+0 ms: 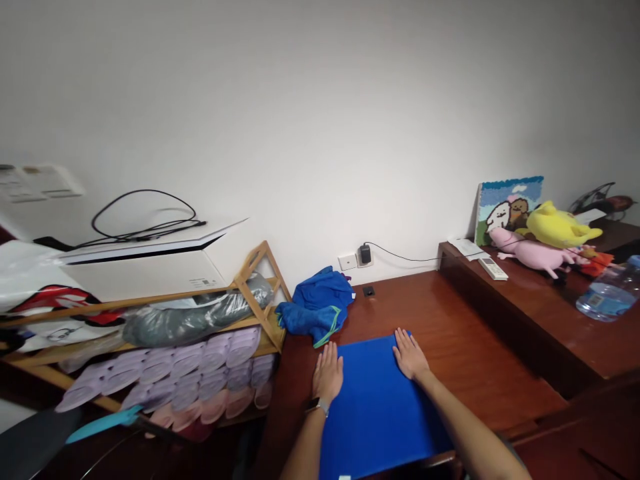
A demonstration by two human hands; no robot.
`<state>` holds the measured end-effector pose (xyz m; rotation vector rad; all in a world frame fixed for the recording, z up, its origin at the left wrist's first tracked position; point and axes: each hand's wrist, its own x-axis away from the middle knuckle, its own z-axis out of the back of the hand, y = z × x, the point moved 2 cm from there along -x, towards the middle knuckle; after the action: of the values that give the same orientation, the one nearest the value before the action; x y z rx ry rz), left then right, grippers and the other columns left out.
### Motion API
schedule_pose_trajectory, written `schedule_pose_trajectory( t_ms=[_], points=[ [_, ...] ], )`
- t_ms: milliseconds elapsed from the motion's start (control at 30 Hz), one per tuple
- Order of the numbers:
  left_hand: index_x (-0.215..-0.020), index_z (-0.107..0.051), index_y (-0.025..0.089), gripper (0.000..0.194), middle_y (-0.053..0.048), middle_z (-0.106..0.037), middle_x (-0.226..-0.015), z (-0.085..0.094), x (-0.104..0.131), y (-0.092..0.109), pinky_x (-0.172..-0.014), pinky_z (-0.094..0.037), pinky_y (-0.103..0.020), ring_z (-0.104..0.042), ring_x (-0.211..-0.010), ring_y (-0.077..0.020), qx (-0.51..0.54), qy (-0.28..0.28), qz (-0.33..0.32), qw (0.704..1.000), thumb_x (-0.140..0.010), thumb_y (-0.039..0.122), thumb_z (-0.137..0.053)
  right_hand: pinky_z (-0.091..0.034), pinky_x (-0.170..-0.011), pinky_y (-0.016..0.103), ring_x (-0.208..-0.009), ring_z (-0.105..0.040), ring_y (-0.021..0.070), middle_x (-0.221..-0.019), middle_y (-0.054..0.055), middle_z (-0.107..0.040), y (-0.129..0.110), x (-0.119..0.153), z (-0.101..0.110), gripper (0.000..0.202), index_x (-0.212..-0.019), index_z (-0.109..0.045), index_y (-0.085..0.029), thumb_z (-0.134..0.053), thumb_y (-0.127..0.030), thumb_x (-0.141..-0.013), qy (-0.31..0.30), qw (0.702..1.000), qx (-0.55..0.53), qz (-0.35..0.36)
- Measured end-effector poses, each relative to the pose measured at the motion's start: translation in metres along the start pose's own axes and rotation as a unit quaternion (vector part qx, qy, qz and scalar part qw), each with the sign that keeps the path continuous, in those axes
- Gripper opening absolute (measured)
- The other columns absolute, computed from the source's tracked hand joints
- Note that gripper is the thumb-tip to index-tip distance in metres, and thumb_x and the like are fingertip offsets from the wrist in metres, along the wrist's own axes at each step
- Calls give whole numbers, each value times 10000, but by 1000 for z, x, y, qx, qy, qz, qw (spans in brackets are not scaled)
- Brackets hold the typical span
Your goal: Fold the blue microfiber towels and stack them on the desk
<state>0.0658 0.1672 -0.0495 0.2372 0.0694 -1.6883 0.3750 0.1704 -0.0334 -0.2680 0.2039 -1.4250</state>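
The smooth, rectangular bright-blue sheet lies flat on the glossy reddish-brown wooden table; its near end runs out of my view, and its material is hard to identify. Left hand: flat, palm down, fingers extended, at the sheet's far left corner. Right hand: flat, fingers extended, at the far right corner. Room for moving extends right to the raised dark-brown wooden counter. Just beyond the left hand, the crumpled blue cloth with green trim conceals its own shape in folds.
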Motion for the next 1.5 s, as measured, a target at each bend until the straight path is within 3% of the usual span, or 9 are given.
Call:
schedule_pose_trajectory(
  t_ms=[133, 467, 567, 733, 833, 933, 1233, 1367, 1500],
  points=[
    [-1632, -376, 171, 605, -108, -450, -1652, -1, 4, -26, -1266, -352, -468, -380, -1552, -261, -2, 14, 9, 1000, -1068, 345, -246, -146, -1315, 414, -1618, -183, 198, -1734, 89, -238, 18, -1, 2, 684, -1668, -231, -133, -177, -453, -1065, -10, 1000, -3, 10],
    [-1596, -439, 123, 601, -153, -499, -1614, 11, -1, -13, -1268, -346, -507, -437, -1520, -290, -10, 29, 3, 1000, -1055, 330, -279, -131, -1315, 421, -1623, -161, 209, -1743, 93, -213, 29, 1, 0, 697, -1670, -210, -117, -141, -459, -1067, 11, 1000, 2, 1],
    [-1630, -374, 155, 598, -133, -471, -1638, 18, -10, 32, -1274, -335, -526, -399, -1543, -283, 6, 59, -61, 996, -1073, 339, -258, -128, -1315, 418, -1623, -165, 201, -1743, 84, -218, 29, 0, 0, 695, -1673, -207, -141, -149, -474, -1067, 16, 1000, -4, 5],
    [-1663, -279, 198, 599, -79, -379, -1697, 6, -23, 151, -1296, -301, -494, -316, -1583, -234, 63, 8, -194, 979, -1090, 364, -235, -127, -1315, 423, -1624, -158, 200, -1743, 88, -217, 31, 0, -1, 688, -1673, -205, -138, -160, -458, -1065, 12, 1000, -5, 5],
    [-1658, -301, 215, 596, -70, -387, -1691, -6, -24, 177, -1294, -308, -466, -329, -1577, -223, 65, -25, -176, 982, -1088, 377, -236, -131, -1314, 426, -1625, -151, 199, -1744, 83, -219, 32, 0, -2, 686, -1673, -206, -141, -155, -455, -1066, 12, 1000, -5, 6],
    [-1647, -335, 205, 594, -73, -398, -1684, -10, -22, 147, -1292, -308, -462, -332, -1576, -226, 52, -27, -135, 989, -1090, 382, -227, -127, -1315, 423, -1625, -156, 197, -1745, 81, -217, 33, 0, -2, 692, -1674, -199, -138, -153, -467, -1067, 11, 1000, -3, 4],
    [-1628, -380, 159, 600, -117, -437, -1661, 8, 1, -5, -1266, -340, -490, -367, -1560, -262, 1, -12, -21, 1000, -1073, 331, -228, -115, -1316, 430, -1626, -150, 209, -1747, 95, -196, 30, 3, 3, 698, -1673, -196, -111, -146, -441, -1061, -5, 1000, 6, -5],
    [-1585, -445, 87, 607, -176, -490, -1618, 12, -1, -7, -1250, -369, -492, -433, -1523, -294, -7, 4, -16, 1000, -1061, 326, -255, -124, -1314, 433, -1624, -164, 221, -1742, 113, -204, 22, 0, 15, 698, -1663, -216, -79, -168, -417, -1054, -28, 999, 17, -15],
    [-1609, -406, 110, 600, -149, -448, -1654, 15, -10, 30, -1279, -324, -481, -376, -1556, -274, 2, 30, -54, 998, -1075, 333, -246, -87, -1321, 432, -1629, -134, 229, -1745, 116, -182, -15, -1, 19, 704, -1665, -204, -77, -150, -443, -1066, 14, 999, 15, 27]
  ],
)
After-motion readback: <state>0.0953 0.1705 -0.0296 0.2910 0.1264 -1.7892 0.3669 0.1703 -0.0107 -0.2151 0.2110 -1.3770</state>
